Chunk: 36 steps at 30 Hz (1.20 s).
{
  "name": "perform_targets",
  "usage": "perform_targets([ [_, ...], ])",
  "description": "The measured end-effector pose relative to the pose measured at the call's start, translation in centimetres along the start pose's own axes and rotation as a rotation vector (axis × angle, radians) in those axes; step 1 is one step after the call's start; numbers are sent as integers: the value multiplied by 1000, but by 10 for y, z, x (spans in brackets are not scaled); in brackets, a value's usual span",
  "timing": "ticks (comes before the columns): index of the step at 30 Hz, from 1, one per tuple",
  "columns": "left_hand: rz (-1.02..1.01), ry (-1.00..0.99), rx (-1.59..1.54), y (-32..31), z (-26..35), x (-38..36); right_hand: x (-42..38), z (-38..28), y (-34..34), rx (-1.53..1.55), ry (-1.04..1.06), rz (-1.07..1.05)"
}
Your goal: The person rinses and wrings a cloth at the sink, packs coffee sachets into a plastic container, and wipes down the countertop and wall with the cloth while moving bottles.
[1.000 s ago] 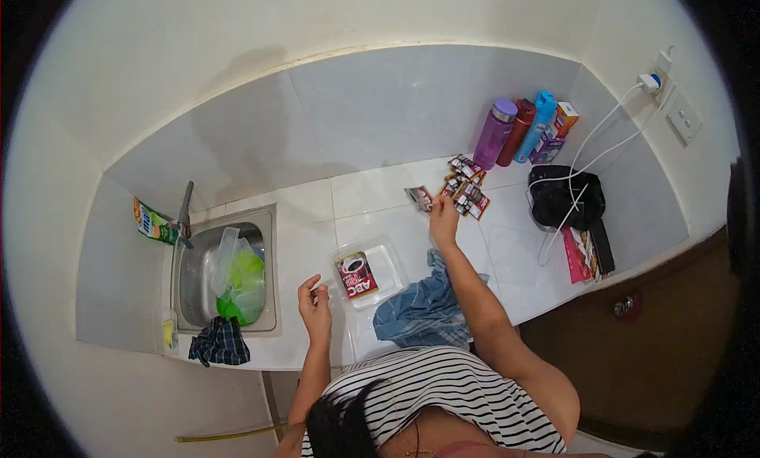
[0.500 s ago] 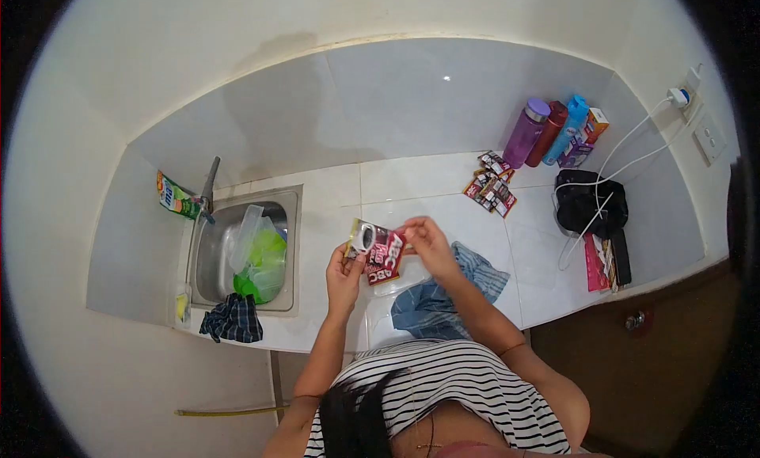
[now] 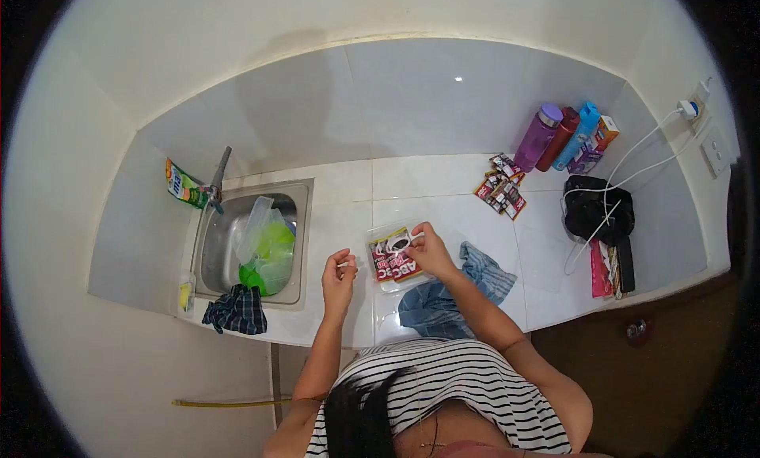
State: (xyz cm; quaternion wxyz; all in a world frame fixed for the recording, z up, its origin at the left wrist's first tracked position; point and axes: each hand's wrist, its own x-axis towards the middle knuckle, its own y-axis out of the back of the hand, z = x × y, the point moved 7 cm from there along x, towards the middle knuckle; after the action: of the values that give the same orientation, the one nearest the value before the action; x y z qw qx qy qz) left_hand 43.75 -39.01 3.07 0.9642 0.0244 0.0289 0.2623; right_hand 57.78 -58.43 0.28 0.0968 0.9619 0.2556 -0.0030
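My right hand (image 3: 432, 254) pinches the right edge of a red-and-black ABC coffee sachet (image 3: 405, 266), above a clear plastic container (image 3: 380, 239). Another ABC sachet (image 3: 381, 260) lies in the container, partly covered by the held one. Left of the container, my left hand (image 3: 340, 274) hovers with loosely curled fingers and nothing visible in them. A blue cloth (image 3: 439, 309) is bunched on the counter under my right forearm.
Several loose sachets (image 3: 502, 190) lie near a purple bottle (image 3: 538, 138). A steel sink (image 3: 307, 220) at left holds green and clear plasticware. At right are a black bag (image 3: 595, 209) and a white cable (image 3: 633, 159). A dark checked cloth (image 3: 237, 309) hangs at the counter's front edge.
The sachet has gone from between both hands down to the container, now in my right hand only. My left hand has let go of it and sits apart on the left.
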Motion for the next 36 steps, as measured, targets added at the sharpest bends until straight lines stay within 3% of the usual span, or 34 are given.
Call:
perform_targets([
  [2,-5,7,-7,-2,-5,-3,9,28,-18,30,75,34],
  [4,-18,13,-5,-8,-10,-5,-4,-3,-24,-215,73,17],
  [5,-12,11,4,-11,-14,-6,-10,-11,-26,-305,326,76],
  [11,-11,-10,122,-21,-46,-13,-15,-11,-43,-407,278,-139],
  [14,-59,37,165,-22,-48,-10,-27,-14,-46,-607,228,-206],
  [17,-30,20,90,-19,-45,-9,-24,-30,-16,-463,461,-22],
  [19,7,39,102,-13,-42,-8,-13,-46,33,-271,421,173],
  [21,25,31,114,-10,-35,-10,-1,-39,92,-277,428,436],
  [23,122,24,12,-3,-32,-12,8,-24,149,-486,410,649],
  [25,131,9,-2,-3,-32,-15,15,11,192,-711,239,756],
  [28,131,3,-19,-6,-28,-16,19,51,229,-947,123,833],
  [29,146,-9,-18,-7,-24,-17,18,61,233,-949,129,836],
  [31,160,-18,-17,-9,-19,-19,13,81,240,-759,-73,775],
  [32,154,-11,-29,-11,-16,-19,12,83,240,-812,-107,757],
  [36,147,9,-49,-14,-17,-19,3,68,236,-813,-47,776],
])
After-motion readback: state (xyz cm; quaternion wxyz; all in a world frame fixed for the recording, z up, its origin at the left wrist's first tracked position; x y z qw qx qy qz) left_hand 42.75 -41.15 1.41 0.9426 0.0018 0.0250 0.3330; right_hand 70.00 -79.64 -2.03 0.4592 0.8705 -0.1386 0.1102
